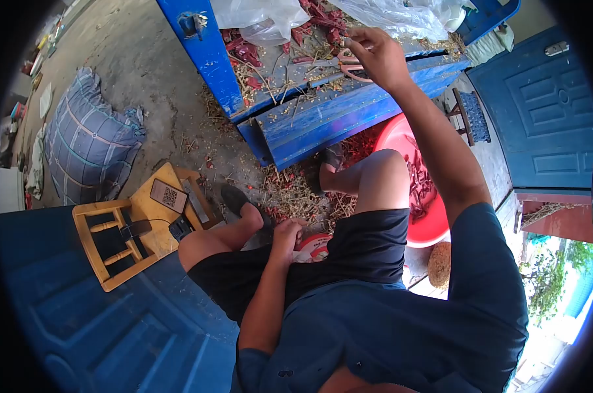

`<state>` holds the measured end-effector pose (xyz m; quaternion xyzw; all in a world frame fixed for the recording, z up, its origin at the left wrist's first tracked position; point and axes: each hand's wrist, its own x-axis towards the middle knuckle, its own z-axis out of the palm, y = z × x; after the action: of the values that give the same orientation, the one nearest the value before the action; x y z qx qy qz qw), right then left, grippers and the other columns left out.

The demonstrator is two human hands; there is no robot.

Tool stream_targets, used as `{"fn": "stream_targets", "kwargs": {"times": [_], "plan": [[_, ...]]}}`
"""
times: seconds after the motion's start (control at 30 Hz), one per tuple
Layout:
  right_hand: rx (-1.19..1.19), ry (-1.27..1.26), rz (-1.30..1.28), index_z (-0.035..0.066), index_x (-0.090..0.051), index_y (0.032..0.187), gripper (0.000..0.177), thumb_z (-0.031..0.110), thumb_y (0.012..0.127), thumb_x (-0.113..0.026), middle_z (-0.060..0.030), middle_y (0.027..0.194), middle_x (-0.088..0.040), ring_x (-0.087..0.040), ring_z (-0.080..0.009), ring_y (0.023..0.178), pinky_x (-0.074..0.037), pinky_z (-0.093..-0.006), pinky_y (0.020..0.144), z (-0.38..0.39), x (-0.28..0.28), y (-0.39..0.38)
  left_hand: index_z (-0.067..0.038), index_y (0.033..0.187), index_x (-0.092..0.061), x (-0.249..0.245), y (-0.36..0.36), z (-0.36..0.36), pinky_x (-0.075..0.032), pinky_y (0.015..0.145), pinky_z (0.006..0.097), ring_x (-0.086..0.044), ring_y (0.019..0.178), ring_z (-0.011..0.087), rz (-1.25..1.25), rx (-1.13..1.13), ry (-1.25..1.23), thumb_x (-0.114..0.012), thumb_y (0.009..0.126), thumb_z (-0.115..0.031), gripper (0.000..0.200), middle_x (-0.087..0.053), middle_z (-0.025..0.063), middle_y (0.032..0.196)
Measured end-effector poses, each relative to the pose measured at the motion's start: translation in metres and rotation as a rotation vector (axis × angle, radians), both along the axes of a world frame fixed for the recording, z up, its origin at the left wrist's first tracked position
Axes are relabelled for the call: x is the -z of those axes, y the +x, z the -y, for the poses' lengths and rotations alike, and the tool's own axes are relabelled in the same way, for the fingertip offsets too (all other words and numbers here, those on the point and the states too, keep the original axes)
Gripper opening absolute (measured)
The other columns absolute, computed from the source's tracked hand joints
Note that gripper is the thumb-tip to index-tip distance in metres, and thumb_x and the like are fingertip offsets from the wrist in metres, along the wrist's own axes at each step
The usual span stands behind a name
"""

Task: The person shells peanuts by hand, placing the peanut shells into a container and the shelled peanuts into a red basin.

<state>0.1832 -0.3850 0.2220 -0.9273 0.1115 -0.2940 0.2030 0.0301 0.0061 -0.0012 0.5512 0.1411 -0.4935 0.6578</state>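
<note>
My right hand (373, 57) is raised over the edge of the blue cart bed, its fingers curled beside the dried red chilies (326, 23). Whatever its fingertips hold is too small to make out. Just under it lie scissors (352, 65) with pink handles. My left hand (288, 237) rests closed at my lap, near a red and white container (315, 246) between my legs; its contents are hidden. Clear plastic bags (264, 21) lie on the cart bed behind the chilies.
A red basin (434, 226) with chilies stands beside my knee. A wooden stool (153, 243) holds a phone (169, 196) and a small black device. A stuffed plaid sack (90, 141) is at the left, a blue door (545, 105) at the right. Stems litter the floor.
</note>
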Motion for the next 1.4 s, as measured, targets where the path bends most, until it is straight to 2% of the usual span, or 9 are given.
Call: {"fn": "stream_targets", "kwargs": {"times": [0.17,0.23,0.37,0.5,0.53,0.73,0.9,1.27,1.4], "plan": [[0.039,-0.401,-0.117,0.018,-0.073,0.113,0.028,0.031,0.089,-0.066,-0.0094,0.105,-0.071,-0.068,-0.0295,0.100,-0.053,-0.0412,0.089,-0.015,-0.010,0.088,-0.003,0.096,-0.065,-0.004,0.010,-0.008,-0.028,0.045,0.0215,-0.037,0.050,0.0051,-0.024,-0.100,0.000,-0.052,0.088,-0.007,0.016,-0.045,-0.0047,0.064],[0.252,-0.485,-0.511,0.021,-0.072,0.114,0.028,0.026,0.087,-0.064,-0.0082,0.110,-0.070,-0.067,-0.0292,0.104,-0.052,-0.0427,0.092,-0.012,-0.011,0.107,-0.003,0.097,-0.064,-0.012,0.012,-0.009,-0.027,0.044,0.0218,-0.036,0.048,0.0049,-0.059,-0.086,-0.004,-0.051,0.088,-0.008,0.016,-0.044,-0.0051,0.062],[0.178,-0.245,-0.625,0.025,-0.073,0.114,0.032,0.022,0.084,-0.062,-0.0077,0.102,-0.074,-0.069,-0.0303,0.099,-0.053,-0.0413,0.089,-0.024,-0.039,0.088,-0.003,0.098,-0.064,-0.007,0.008,-0.002,-0.027,0.044,0.0221,-0.037,0.048,0.0046,-0.027,-0.081,-0.060,-0.052,0.087,-0.009,0.017,-0.043,-0.0058,0.062],[-0.055,0.245,-0.522,0.013,-0.075,0.107,0.033,0.032,0.080,-0.068,-0.0134,0.093,-0.073,-0.071,-0.0253,0.086,-0.054,-0.0369,0.082,-0.020,-0.036,0.057,-0.002,0.097,-0.064,-0.015,0.006,0.005,-0.030,0.045,0.0220,-0.038,0.050,0.0048,-0.018,-0.029,-0.090,-0.053,0.087,-0.009,0.017,-0.045,-0.0052,0.063],[-0.131,0.147,-0.459,0.002,-0.072,0.110,0.032,0.017,0.082,-0.069,-0.0081,0.085,-0.071,-0.065,-0.0130,0.074,-0.052,-0.0291,0.070,-0.032,-0.032,0.047,-0.002,0.097,-0.064,-0.016,0.005,0.007,-0.030,0.045,0.0220,-0.038,0.050,0.0048,-0.013,-0.032,-0.093,-0.053,0.087,-0.009,0.017,-0.045,-0.0052,0.063],[-0.130,0.166,-0.494,0.010,-0.076,0.103,0.041,0.047,0.085,-0.070,-0.0161,0.094,-0.073,-0.070,-0.0311,0.092,-0.053,-0.0413,0.086,-0.047,-0.008,0.039,-0.002,0.095,-0.067,-0.012,-0.001,0.003,-0.033,0.046,0.0207,-0.041,0.052,0.0048,-0.016,-0.027,-0.084,-0.052,0.090,-0.007,0.017,-0.048,-0.0039,0.064],[-0.114,0.032,-0.527,0.010,-0.075,0.103,0.041,0.047,0.085,-0.070,-0.0156,0.096,-0.073,-0.070,-0.0333,0.094,-0.053,-0.0420,0.086,-0.077,-0.006,0.059,-0.001,0.095,-0.067,-0.014,0.002,-0.003,-0.033,0.047,0.0210,-0.040,0.052,0.0048,0.014,-0.063,-0.051,-0.052,0.090,-0.007,0.017,-0.048,-0.0045,0.064],[-0.231,-0.137,-0.443,0.004,-0.067,0.101,0.029,0.026,0.084,-0.074,-0.0156,0.093,-0.068,-0.066,-0.0351,0.089,-0.052,-0.0434,0.082,-0.128,0.007,0.031,-0.002,0.094,-0.066,-0.012,-0.001,-0.004,-0.030,0.046,0.0220,-0.038,0.051,0.0049,0.037,-0.064,-0.083,-0.052,0.089,-0.008,0.015,-0.046,-0.0052,0.064],[-0.180,0.247,-0.220,0.002,-0.055,0.091,0.024,0.015,0.085,-0.074,-0.0095,0.080,-0.063,-0.065,-0.0195,0.074,-0.051,-0.0339,0.067,-0.146,-0.016,-0.029,-0.005,0.094,-0.065,-0.020,0.000,-0.003,-0.028,0.044,0.0225,-0.037,0.049,0.0047,0.045,-0.067,-0.092,-0.053,0.088,-0.008,0.014,-0.044,-0.0060,0.062]]}}
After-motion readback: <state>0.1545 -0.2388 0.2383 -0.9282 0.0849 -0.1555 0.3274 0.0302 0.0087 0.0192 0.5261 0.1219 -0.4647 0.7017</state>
